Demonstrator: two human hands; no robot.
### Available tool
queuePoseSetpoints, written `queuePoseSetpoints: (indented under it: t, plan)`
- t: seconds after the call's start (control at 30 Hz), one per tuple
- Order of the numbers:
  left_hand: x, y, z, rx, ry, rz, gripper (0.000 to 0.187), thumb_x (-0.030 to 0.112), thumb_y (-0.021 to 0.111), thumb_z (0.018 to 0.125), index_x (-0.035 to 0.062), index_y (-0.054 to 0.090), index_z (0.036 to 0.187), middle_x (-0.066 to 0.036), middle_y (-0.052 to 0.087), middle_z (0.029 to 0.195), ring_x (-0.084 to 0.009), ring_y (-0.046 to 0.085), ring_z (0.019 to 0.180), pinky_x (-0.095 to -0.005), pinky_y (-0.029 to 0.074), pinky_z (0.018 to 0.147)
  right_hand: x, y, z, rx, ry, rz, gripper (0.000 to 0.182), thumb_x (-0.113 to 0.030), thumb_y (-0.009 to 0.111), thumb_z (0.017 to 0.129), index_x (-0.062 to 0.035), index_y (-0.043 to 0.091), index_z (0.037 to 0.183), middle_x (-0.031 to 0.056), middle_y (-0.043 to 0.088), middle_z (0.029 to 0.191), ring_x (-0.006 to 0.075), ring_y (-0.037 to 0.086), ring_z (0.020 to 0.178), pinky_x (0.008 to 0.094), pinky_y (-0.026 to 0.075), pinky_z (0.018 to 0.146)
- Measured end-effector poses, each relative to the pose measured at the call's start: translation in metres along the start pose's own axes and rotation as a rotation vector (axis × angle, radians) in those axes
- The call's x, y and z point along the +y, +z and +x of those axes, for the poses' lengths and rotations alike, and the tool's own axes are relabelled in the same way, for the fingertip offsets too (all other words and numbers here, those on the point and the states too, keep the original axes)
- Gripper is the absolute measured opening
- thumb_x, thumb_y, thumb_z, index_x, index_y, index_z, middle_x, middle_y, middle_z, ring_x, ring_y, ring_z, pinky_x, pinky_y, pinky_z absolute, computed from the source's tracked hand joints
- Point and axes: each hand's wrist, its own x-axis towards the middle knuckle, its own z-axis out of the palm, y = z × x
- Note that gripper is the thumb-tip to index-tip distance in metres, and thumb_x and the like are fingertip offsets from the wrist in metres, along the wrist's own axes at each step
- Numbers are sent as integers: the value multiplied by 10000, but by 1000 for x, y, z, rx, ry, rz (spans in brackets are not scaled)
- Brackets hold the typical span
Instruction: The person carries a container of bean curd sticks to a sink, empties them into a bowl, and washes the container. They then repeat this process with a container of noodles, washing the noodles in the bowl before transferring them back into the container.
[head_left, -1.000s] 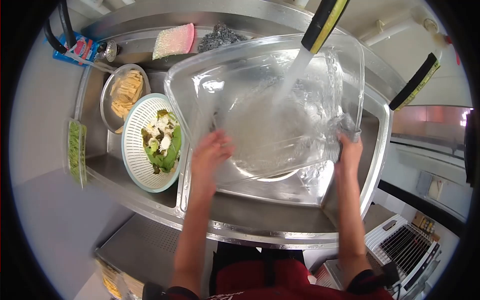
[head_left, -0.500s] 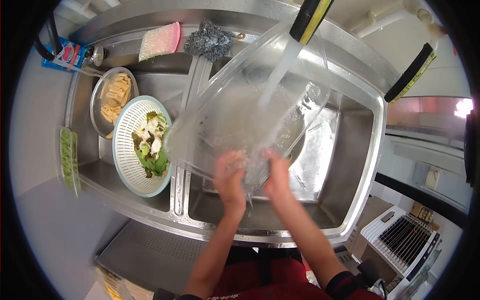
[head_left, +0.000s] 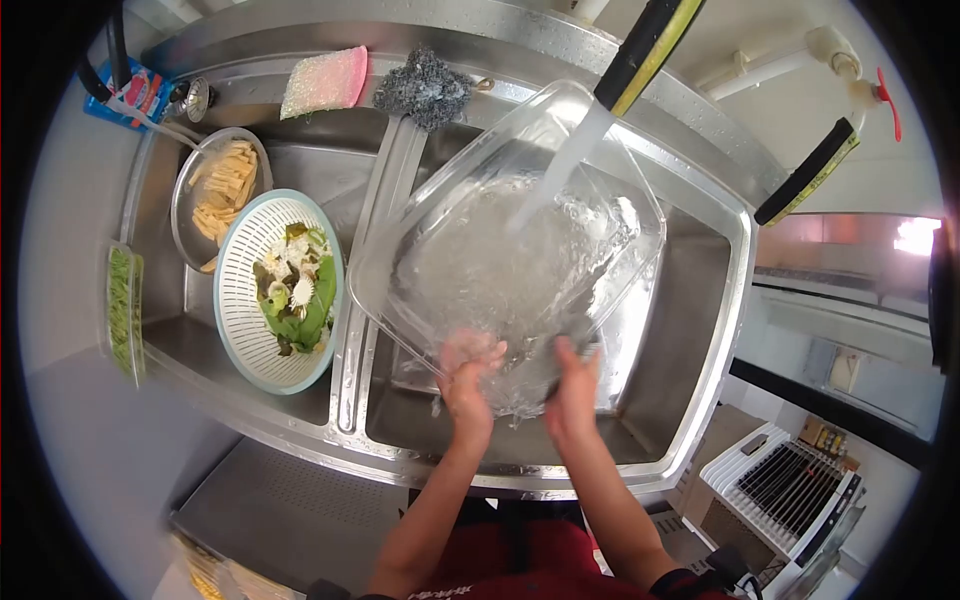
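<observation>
A large clear plastic container (head_left: 440, 205) lies tilted over the right sink basin, with water moving inside it. My left hand (head_left: 466, 385) is closed on its near edge, fingers showing through or over the plastic. My right hand (head_left: 573, 392) grips the same near side further right, its thumb on top; a blurred greyish patch shows by its fingertips, and I cannot make out what it is. From the black and yellow tap (head_left: 640, 55) a stream of water (head_left: 560, 165) falls into the container. Water splashes between both hands.
A white-and-blue colander (head_left: 240, 275) with vegetable scraps and a metal bowl (head_left: 184, 215) of pale strips stand in the left basin. A dark scrubber (head_left: 422, 88) and pink sponge (head_left: 325, 80) lie on the back ledge. A green-filled box (head_left: 125, 310) sits at left; another tap (head_left: 810, 170) hangs right.
The container has come slightly down towards me, and its outline is sharper. My right hand has moved down and a little right; my left hand has shifted slightly down.
</observation>
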Motion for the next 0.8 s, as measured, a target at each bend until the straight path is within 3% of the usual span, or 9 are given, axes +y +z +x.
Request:
queuePoseSetpoints:
  t: [0.1, 0.2, 0.27, 0.37, 0.43, 0.5, 0.63, 0.7, 0.8]
  plan:
    - [-3, -5, -3, 52, -61, 54, 364, 160, 445, 734, 15, 439, 1068, -120, 525, 971, -246, 557, 783, -307, 438, 713, -54, -22, 15, 129, -312, 43, 387, -223, 456, 834, -59, 363, 1172, 87, 442, 1106, 177, 469, 966, 310, 389, 819]
    - [-4, 2, -5, 26, -198, -74, 394, 270, 442, 827, 5, 390, 1113, -135, 505, 948, -251, 553, 822, -322, 440, 712, -66, 5, 41, -27, -863, -746, 353, -246, 422, 843, 10, 403, 1085, 139, 428, 1122, 260, 380, 1081, 374, 299, 908]
    - [-10, 7, -4, 41, -189, -104, 409, 291, 427, 835, 7, 376, 1125, -142, 501, 957, -255, 552, 820, -324, 441, 714, -68, 38, 30, -434, -1124, -1453, 397, -266, 427, 824, 7, 397, 1112, 167, 362, 1203, 287, 317, 1136, 432, 222, 948]
    - [-14, 19, -5, 111, -148, -119, 430, 320, 403, 845, 9, 359, 1138, -156, 497, 970, -261, 552, 814, -325, 444, 713, -22, 64, 43, -592, -1274, -1536, 456, -293, 432, 807, -25, 370, 1171, 136, 313, 1262, 308, 293, 1158, 463, 197, 955]
    - [-15, 21, 0, 163, -113, -119, 435, 329, 394, 847, 10, 355, 1139, -164, 497, 973, -262, 551, 810, -325, 446, 709, -20, 84, 59, -1048, -1386, -1584, 496, -326, 371, 829, -37, 310, 1227, 107, 236, 1315, 276, 186, 1226, 445, 165, 973]
    - [-15, 11, 0, 76, -262, -157, 435, 332, 393, 846, 10, 352, 1136, -177, 501, 966, -254, 554, 793, -321, 449, 692, -43, 97, 75, -996, -1401, -1720, 491, -321, 358, 833, -50, 296, 1237, 95, 236, 1317, 270, 178, 1229, 455, 152, 976]
    - [-14, 12, 6, 145, -184, -135, 382, 306, 438, 821, 37, 392, 1088, -140, 535, 903, -248, 564, 733, -337, 447, 668, -72, 97, 123, -611, -1535, -1851, 478, -301, 316, 844, -79, 257, 1263, 102, 221, 1322, 275, 161, 1233, 481, 123, 979]
    - [-6, 14, 5, 129, -178, -121, 384, 272, 430, 824, 21, 373, 1108, -155, 527, 918, -245, 559, 750, -331, 445, 669, -81, 87, 124, -330, -1260, -1679, 486, -274, 336, 830, -21, 273, 1240, 129, 230, 1313, 324, 160, 1222, 517, 104, 969]
    - [-8, 25, 9, 126, -192, -133, 374, 214, 419, 821, 5, 358, 1125, -165, 519, 939, -242, 553, 768, -327, 440, 683, -36, 69, 101, -268, -1342, -1636, 498, -293, 352, 819, -1, 296, 1219, 156, 224, 1309, 327, 162, 1220, 519, 103, 969]
